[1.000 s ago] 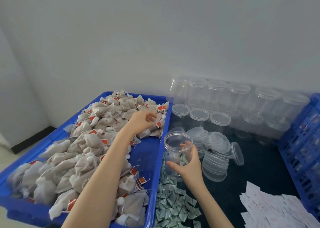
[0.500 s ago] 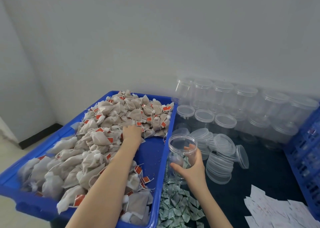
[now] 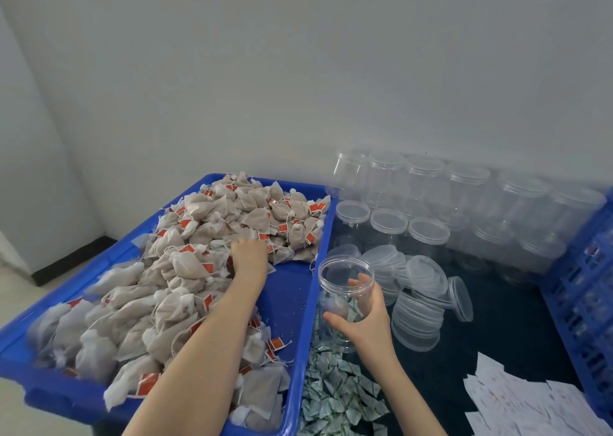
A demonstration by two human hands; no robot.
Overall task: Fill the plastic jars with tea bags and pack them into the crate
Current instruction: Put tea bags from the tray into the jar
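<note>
Soft, even, cool light fills the scene, leaving the wall (image 3: 298,70) a flat pale grey with no hard shadows, only a faint dimming toward the left corner. The clear jars (image 3: 464,197) at the back look hazy and washed out, their edges smeared against the wall, with dull sheen on the lids (image 3: 428,273). Wide-angle bending tilts the tray (image 3: 292,289) and crate (image 3: 590,269) at the edges; the papers (image 3: 517,402) at the lower right are blurred.
</note>
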